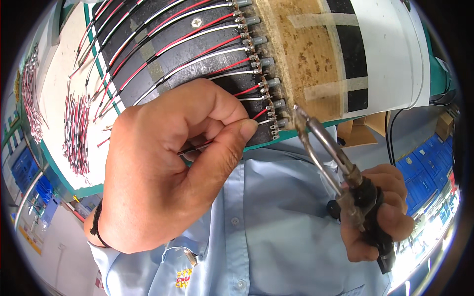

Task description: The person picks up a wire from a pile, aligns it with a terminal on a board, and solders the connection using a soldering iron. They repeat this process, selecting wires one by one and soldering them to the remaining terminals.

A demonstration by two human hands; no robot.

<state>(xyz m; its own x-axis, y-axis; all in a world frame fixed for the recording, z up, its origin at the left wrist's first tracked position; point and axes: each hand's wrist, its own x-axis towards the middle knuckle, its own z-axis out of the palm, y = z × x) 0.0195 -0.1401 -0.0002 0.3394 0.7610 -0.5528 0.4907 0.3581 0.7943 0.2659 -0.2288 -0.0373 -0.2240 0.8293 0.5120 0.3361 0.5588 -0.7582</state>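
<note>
Thumb and forefinger of my left hand [158,163] are pinched together on a thin red-and-white wire pair, whose ends reach the metal terminals near the close end of a long row. The row of small grey components with metal terminals [266,62] runs along the edge of a black board [197,55]. Red and white wires [200,30] fan leftward from the other terminals. My right hand [387,212] is wrapped round the black handle of a soldering iron [332,140] with a thin curved feed tube beside its barrel. Its tip points at the row's near end, apart from the terminals.
Bundles of loose red, white and black wires [77,135] lie on the white surface at left. A brown taped strip [316,54] borders the row on the right. Behind are a cardboard box [363,133] and blue crates [419,167]. Green matting [256,143] edges the table.
</note>
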